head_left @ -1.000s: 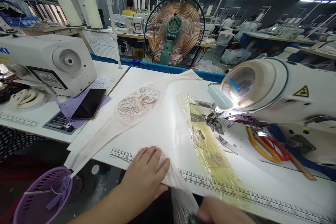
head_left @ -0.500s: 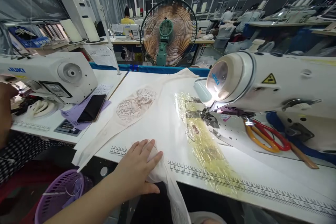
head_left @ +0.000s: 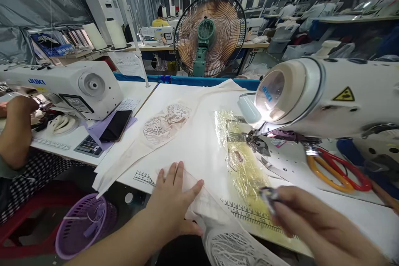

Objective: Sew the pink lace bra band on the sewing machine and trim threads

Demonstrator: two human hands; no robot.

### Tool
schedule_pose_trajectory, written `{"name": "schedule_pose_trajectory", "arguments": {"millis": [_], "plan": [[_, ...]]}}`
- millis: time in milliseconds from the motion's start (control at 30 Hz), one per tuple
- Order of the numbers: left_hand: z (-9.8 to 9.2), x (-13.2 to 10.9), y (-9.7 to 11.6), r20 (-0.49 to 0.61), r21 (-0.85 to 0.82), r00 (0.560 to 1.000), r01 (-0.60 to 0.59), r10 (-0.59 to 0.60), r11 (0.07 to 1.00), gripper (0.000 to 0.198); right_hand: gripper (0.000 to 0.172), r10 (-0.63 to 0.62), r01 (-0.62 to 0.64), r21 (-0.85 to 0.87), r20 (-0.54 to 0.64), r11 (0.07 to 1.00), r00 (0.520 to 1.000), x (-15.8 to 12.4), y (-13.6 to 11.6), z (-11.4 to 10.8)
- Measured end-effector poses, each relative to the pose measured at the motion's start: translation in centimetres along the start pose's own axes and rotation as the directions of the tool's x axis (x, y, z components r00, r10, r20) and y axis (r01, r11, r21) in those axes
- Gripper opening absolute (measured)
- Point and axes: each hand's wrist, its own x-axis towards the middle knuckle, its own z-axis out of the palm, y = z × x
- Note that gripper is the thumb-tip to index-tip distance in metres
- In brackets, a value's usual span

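In the head view, my left hand [head_left: 174, 203] lies flat with fingers spread on a pale lace-trimmed garment piece [head_left: 230, 237]. That piece runs over the table's front edge, with its lace part hanging near my lap. At the lower right, my right hand [head_left: 311, 220] pinches a small shiny metal tool [head_left: 268, 196], too blurred to name exactly. Beneath that tool is a yellow taped strip [head_left: 249, 174] on the table. A second pale garment piece [head_left: 168, 126] with lace cups lies stretched out beyond my left hand.
A white sewing machine [head_left: 289, 91] with its lamp lit stands at the right, with scissors [head_left: 330, 172] beside it. Another machine [head_left: 77, 87], a black phone [head_left: 116, 126] and a co-worker's arm [head_left: 17, 133] are at left. A purple basket [head_left: 82, 232] stands below; a fan [head_left: 208, 33] is behind.
My right hand has come into view at the lower right, holding the small metal tool. The garment piece under my left hand now shows its lace part. The view has shifted slightly left.
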Motion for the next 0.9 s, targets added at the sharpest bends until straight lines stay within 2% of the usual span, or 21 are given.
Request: {"name": "schedule_pose_trajectory", "arguments": {"millis": [33,133,200,300,433,600,767,900], "plan": [[-0.2,0.0,-0.1,0.012,0.003,1.0,-0.01,0.009,1.0,0.099,0.021,-0.103,0.11,-0.051,0.122,0.993,0.987,0.5,-0.9,1.6],[-1.0,0.0,-0.3,0.044,0.024,0.998,-0.045,0.044,0.999,0.103,0.022,-0.299,0.348,-0.27,0.208,0.898,0.931,3.0,-2.2,6.1],[-1.4,0.1,-0.4,0.065,0.041,0.996,-0.07,0.068,0.997,0.107,0.021,-0.306,0.408,-0.447,0.283,0.796,0.909,4.7,-2.2,8.2],[-1.8,0.4,-0.4,0.119,0.061,0.99,-0.086,0.078,0.994,0.108,0.019,-0.219,0.412,-0.627,0.364,0.662,0.905,6.4,-1.9,9.8],[-2.3,0.6,-0.4,0.206,0.076,0.976,-0.089,0.072,0.993,0.106,0.016,-0.18,0.422,-0.663,0.403,0.618,0.897,6.8,-1.9,10.3],[-2.0,0.9,-0.5,0.19,0.046,0.977,-0.107,0.096,0.993,0.103,0.016,-0.147,0.44,-0.67,0.448,0.598,0.882,7.0,-2.1,10.7],[-1.9,1.0,-0.5,0.225,0.046,0.969,-0.111,0.098,0.993,0.099,0.017,-0.108,0.459,-0.67,0.496,0.584,0.862,7.2,-2.7,10.5],[-2.0,1.1,-0.3,0.239,0.072,0.968,-0.103,0.083,0.992,0.111,0.018,-0.068,0.472,-0.675,0.533,0.567,0.843,6.9,-3.3,9.6]]}}
